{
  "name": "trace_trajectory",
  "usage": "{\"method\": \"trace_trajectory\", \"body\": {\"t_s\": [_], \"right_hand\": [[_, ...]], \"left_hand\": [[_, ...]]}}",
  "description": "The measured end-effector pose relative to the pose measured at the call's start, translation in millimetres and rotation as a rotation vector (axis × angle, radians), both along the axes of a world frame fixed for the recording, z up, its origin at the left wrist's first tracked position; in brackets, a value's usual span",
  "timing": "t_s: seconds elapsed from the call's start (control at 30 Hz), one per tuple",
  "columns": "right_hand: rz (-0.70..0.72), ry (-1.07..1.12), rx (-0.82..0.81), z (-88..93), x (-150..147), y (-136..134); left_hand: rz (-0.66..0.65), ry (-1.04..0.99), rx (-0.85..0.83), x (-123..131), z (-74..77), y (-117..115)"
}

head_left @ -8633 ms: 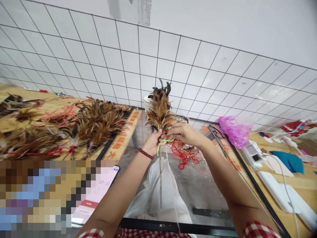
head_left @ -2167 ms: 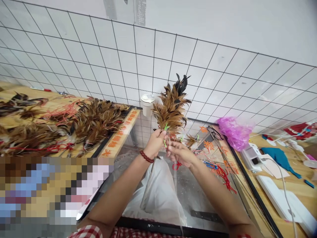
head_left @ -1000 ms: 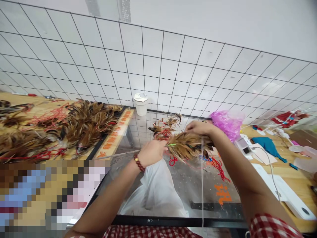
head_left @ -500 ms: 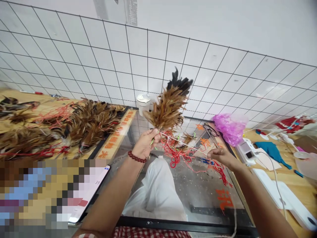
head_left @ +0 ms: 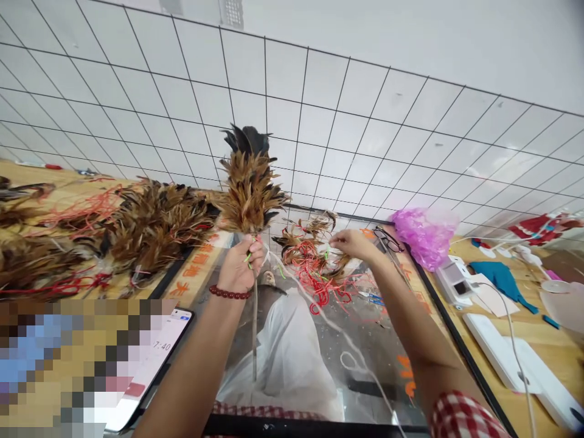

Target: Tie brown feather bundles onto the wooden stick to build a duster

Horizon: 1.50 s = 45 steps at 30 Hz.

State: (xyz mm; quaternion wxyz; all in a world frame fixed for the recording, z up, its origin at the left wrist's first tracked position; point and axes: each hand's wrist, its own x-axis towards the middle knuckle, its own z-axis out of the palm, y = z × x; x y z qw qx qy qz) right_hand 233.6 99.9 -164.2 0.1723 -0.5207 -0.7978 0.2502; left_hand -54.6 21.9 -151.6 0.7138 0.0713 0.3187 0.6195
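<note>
My left hand (head_left: 241, 264), a beaded bracelet on its wrist, is closed round the neck of a feather duster (head_left: 249, 188). The duster stands upright, brown with black feathers at the tip, and its thin stick (head_left: 254, 328) runs down below the fist. A bit of green tie shows at my fingers. From beside them a slack white string (head_left: 328, 322) trails to the lower right. Over loose feathers (head_left: 314, 225) and tangled red string (head_left: 310, 261) my right hand (head_left: 353, 243) is in a pinch; what it holds, if anything, I cannot make out.
Bundled feathers (head_left: 155, 219) cover the left table. A phone (head_left: 150, 359) lies at lower left. Blue-handled snips (head_left: 375, 298) rest on the glass top. At right are glasses (head_left: 389, 239), a pink plastic bag (head_left: 424, 234) and white devices (head_left: 497, 353). A wire grid (head_left: 306, 97) stands behind.
The duster has moved left with my left hand and turned upright. My right hand has moved up and left to the loose feathers. The white string, taut before, now hangs slack.
</note>
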Motion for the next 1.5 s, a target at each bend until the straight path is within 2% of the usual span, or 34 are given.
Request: {"method": "trace_trajectory", "body": {"t_s": [0.1, 0.17, 0.27, 0.33, 0.43, 0.6, 0.7, 0.77, 0.87, 1.07, 1.2, 1.3, 1.5], "right_hand": [[-0.143, -0.126, 0.136, -21.7, -42.4, 51.7], [-0.178, -0.139, 0.174, -36.4, -63.6, 71.2], [-0.163, -0.14, 0.204, -48.8, -76.1, 82.5], [-0.133, -0.123, 0.221, -46.8, -72.5, 82.1], [-0.046, -0.038, 0.208, -27.8, -56.7, 73.1], [0.144, 0.047, 0.218, 27.6, -36.5, 33.9], [0.341, 0.287, 0.097, 53.9, -46.3, -0.2], [0.436, 0.387, 0.014, 60.0, -60.5, -19.8], [0.414, 0.403, -0.018, 50.6, -81.5, -35.0], [0.127, 0.457, 0.119, 20.0, -93.3, -34.7], [0.022, 0.552, 0.043, 15.5, -93.2, -39.5], [-0.003, 0.651, -0.031, 13.2, -96.8, -46.2], [-0.041, 0.726, -0.062, 7.5, -109.9, -54.0]], "left_hand": [[-0.025, -0.059, -0.015, 2.4, -10.8, 2.1], [-0.038, -0.079, -0.014, 2.9, -17.7, 2.5], [-0.026, -0.076, 0.002, 0.4, -24.2, 2.3], [-0.011, -0.057, 0.007, -2.2, -25.8, 2.1], [-0.005, -0.01, 0.0, -4.0, -26.6, 2.4], [-0.025, 0.052, 0.033, 5.1, -28.7, 3.0], [-0.051, 0.115, 0.07, 17.7, -29.0, 1.7], [-0.051, 0.171, 0.089, 27.4, -28.3, 0.0], [-0.034, 0.237, 0.094, 40.8, -26.1, -3.9], [-0.128, 0.275, 0.139, 55.6, -23.7, -14.4], [-0.083, 0.328, 0.143, 59.7, -22.5, -18.2], [-0.081, 0.344, 0.16, 60.7, -20.9, -19.1], [-0.066, 0.403, 0.208, 59.9, -24.2, -21.9]]}}
